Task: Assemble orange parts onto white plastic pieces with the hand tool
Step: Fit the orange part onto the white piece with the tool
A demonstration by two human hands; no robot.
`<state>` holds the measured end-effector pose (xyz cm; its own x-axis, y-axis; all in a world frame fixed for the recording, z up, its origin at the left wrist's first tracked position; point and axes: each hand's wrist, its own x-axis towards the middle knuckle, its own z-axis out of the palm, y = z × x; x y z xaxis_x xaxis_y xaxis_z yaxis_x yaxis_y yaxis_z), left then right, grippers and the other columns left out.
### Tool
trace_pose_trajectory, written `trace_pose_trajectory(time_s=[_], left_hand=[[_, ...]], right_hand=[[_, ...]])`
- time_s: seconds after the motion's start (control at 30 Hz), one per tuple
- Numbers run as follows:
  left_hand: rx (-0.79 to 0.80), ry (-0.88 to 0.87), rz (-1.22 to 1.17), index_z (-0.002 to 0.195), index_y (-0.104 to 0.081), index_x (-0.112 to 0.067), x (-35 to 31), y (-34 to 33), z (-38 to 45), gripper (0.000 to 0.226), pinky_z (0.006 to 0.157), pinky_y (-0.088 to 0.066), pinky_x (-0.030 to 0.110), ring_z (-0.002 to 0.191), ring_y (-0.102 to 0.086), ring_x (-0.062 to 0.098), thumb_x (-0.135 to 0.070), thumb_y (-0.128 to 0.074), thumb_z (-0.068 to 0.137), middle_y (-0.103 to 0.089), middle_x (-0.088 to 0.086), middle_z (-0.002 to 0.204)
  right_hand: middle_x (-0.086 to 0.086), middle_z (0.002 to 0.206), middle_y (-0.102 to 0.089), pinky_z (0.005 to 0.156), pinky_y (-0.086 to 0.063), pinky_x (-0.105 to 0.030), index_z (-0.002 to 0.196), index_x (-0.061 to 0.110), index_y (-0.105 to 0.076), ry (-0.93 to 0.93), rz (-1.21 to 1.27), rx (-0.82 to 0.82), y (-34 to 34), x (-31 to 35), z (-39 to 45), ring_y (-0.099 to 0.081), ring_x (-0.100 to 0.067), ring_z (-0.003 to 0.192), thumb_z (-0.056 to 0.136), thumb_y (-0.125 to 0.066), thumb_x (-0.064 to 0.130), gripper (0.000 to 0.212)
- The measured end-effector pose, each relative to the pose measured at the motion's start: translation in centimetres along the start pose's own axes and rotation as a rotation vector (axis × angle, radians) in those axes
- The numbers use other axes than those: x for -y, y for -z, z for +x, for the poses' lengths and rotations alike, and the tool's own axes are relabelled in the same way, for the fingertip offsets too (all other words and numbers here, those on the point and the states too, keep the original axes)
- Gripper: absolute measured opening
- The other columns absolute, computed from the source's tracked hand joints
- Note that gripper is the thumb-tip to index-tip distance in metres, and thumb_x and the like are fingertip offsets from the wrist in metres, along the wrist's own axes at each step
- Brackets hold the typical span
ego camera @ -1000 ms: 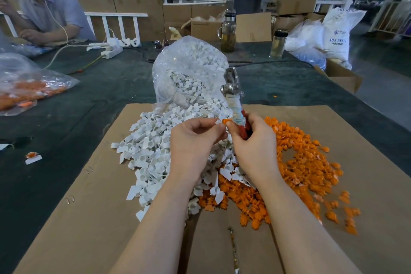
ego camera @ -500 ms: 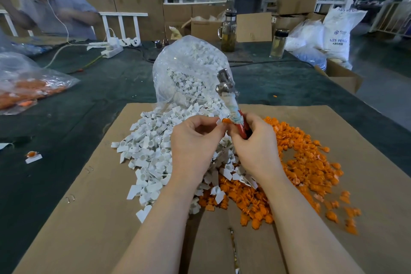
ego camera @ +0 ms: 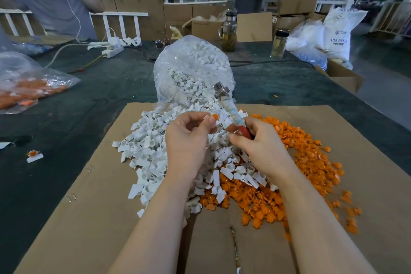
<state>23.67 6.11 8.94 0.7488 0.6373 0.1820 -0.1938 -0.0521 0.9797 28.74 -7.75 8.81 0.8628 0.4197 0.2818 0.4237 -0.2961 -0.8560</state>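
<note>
White plastic pieces (ego camera: 153,151) lie heaped just left of and under my left hand (ego camera: 189,138), spilling from a clear bag (ego camera: 191,69) beyond both hands. They look light, stiff and smooth, so I judge each one best pinched across its flat tab, leaving the round socket free.

My left hand is curled, its fingertips (ego camera: 211,120) pinching one white piece with an orange part (ego camera: 214,116) sitting at its top; whether that part is fully seated I cannot tell.

Just to the right, apart from the left hand by a narrow gap, my right hand (ego camera: 260,147) grips the hand tool (ego camera: 230,109) by its red handle, the wrapped shaft and metal head rising up and away from me. It looks rigid and top-heavy, so a low, firm hold suits it.

Orange parts (ego camera: 311,162) spread right of and below my right hand on the cardboard (ego camera: 367,151); small and light, they would scatter easily.
</note>
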Motion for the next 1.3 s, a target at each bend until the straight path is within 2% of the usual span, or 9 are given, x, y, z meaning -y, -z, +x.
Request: trace_pose_trajectory(time_s=[0.13, 0.27, 0.37, 0.43, 0.53, 0.73, 1.03, 1.13, 1.3], left_hand=[[-0.006, -0.004, -0.017, 0.084, -0.070, -0.019, 0.0, 0.2, 0.2, 0.007, 0.065, -0.055, 0.014, 0.069, -0.072, 0.006, -0.014, -0.074, 0.087, -0.074, -0.007, 0.068], [-0.025, -0.013, -0.063, 0.086, -0.070, -0.017, 0.1, 0.5, 0.5, 0.006, 0.064, -0.053, 0.013, 0.068, -0.070, 0.005, -0.012, -0.074, 0.088, -0.073, -0.007, 0.068], [-0.032, -0.037, -0.093, 0.086, -0.070, -0.014, 0.1, 0.8, 0.8, 0.006, 0.070, -0.056, 0.019, 0.069, -0.069, 0.008, -0.009, -0.072, 0.088, -0.073, -0.002, 0.072], [-0.028, -0.056, -0.104, 0.087, -0.070, -0.014, 0.2, 1.0, 0.8, 0.005, 0.069, -0.055, 0.018, 0.069, -0.069, 0.008, -0.009, -0.072, 0.088, -0.073, -0.001, 0.073], [-0.027, -0.078, -0.114, 0.088, -0.070, -0.014, 0.2, 1.2, 0.9, 0.006, 0.067, -0.052, 0.014, 0.068, -0.069, 0.006, -0.009, -0.072, 0.088, -0.072, -0.005, 0.070], [0.015, -0.107, -0.130, 0.087, -0.070, -0.015, 0.2, 1.5, 1.0, 0.009, 0.067, -0.052, 0.015, 0.069, -0.068, 0.008, -0.006, -0.071, 0.088, -0.072, -0.004, 0.072], [0.019, -0.106, -0.202, 0.087, -0.069, -0.011, 0.5, 1.6, 1.1, 0.007, 0.067, -0.053, 0.017, 0.065, -0.067, 0.008, -0.003, -0.070, 0.088, -0.071, -0.006, 0.069], [0.011, -0.103, -0.204, 0.087, -0.069, -0.011, 0.5, 1.6, 1.1, 0.008, 0.068, -0.053, 0.017, 0.065, -0.067, 0.009, -0.003, -0.069, 0.089, -0.071, -0.005, 0.070], [0.011, -0.083, -0.221, 0.088, -0.070, -0.011, 0.5, 1.7, 1.3, 0.007, 0.070, -0.055, 0.019, 0.067, -0.069, 0.011, -0.004, -0.070, 0.088, -0.073, -0.004, 0.072]], right_hand=[[0.008, 0.070, -0.061, 0.049, -0.042, -0.007, 0.089, 0.020, -0.064, -0.018, 0.016, -0.017, 0.3, 0.0, 0.0, -0.057, 0.004, 0.055, 0.090, -0.066, 0.015, 0.005], [0.016, 0.067, -0.063, 0.054, -0.044, -0.010, 0.097, 0.018, -0.064, -0.022, -0.045, 0.062, 1.1, -0.1, -0.1, -0.059, 0.007, 0.060, 0.091, -0.065, 0.016, 0.007], [0.015, 0.089, -0.067, 0.072, -0.051, -0.024, 0.104, 0.021, -0.063, -0.038, -0.115, 0.137, 1.6, -0.2, -0.1, -0.064, -0.002, 0.083, 0.090, -0.065, 0.017, 0.015], [0.009, 0.091, -0.063, 0.076, -0.051, -0.034, 0.094, 0.027, -0.059, -0.035, -0.154, 0.190, 1.7, 0.0, -0.2, -0.065, -0.015, 0.094, 0.088, -0.066, 0.017, 0.013], [0.006, 0.079, -0.056, 0.072, -0.049, -0.043, 0.078, 0.034, -0.048, -0.032, -0.166, 0.252, 1.7, 0.2, -0.3, -0.061, -0.014, 0.080, 0.087, -0.068, 0.017, 0.027], [0.002, 0.081, -0.058, 0.068, -0.049, -0.040, 0.088, 0.028, -0.054, -0.041, -0.180, 0.310, 1.7, 0.1, -0.3, -0.058, -0.013, 0.068, 0.087, -0.068, 0.018, 0.017], [0.008, 0.078, -0.061, 0.050, -0.036, -0.015, 0.095, 0.030, -0.059, 0.028, -0.321, 0.259, 1.0, -0.3, -0.2, -0.053, 0.003, 0.057, 0.090, -0.057, 0.013, 0.018], [0.004, 0.077, -0.064, 0.050, -0.038, -0.021, 0.082, 0.032, -0.057, 0.052, -0.325, 0.250, 0.9, -0.1, -0.2, -0.052, 0.000, 0.054, 0.089, -0.055, 0.012, 0.022], [0.003, 0.076, -0.064, 0.057, -0.046, -0.037, 0.087, 0.026, -0.059, 0.055, -0.360, 0.217, 0.6, -0.2, -0.1, -0.057, -0.011, 0.063, 0.088, -0.054, 0.014, 0.013]])
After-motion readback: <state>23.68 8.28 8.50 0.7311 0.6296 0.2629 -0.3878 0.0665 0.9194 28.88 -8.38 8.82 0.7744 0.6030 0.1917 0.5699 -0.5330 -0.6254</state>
